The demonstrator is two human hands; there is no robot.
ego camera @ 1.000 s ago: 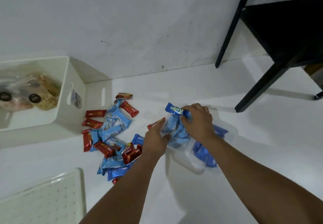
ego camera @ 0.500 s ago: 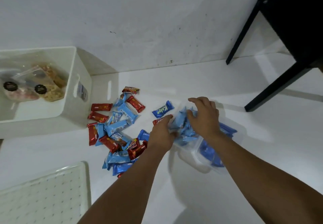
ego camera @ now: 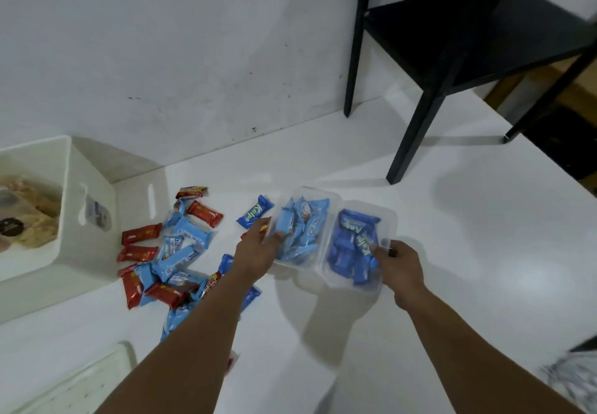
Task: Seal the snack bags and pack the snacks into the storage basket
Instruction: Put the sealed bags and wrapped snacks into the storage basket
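Two clear plastic tubs stand side by side on the white surface. The left tub holds light blue snack packs, and my left hand grips its near-left rim. The right tub holds dark blue Kalpa packs, and my right hand pinches its near-right edge. One dark blue Kalpa pack lies loose just left of the tubs. A heap of red and light blue snack packs lies further left. The white storage basket stands at the far left with bagged snacks inside.
A black shelf frame stands at the back right, its legs on the white surface. A white perforated lid lies at the bottom left. The wall runs close behind the tubs. A patterned object shows at the bottom right edge.
My right hand let a dark blue pack drop beside the tubs, then left the light blue packs for the right tub's edge. My left hand shifted to the left tub's rim.
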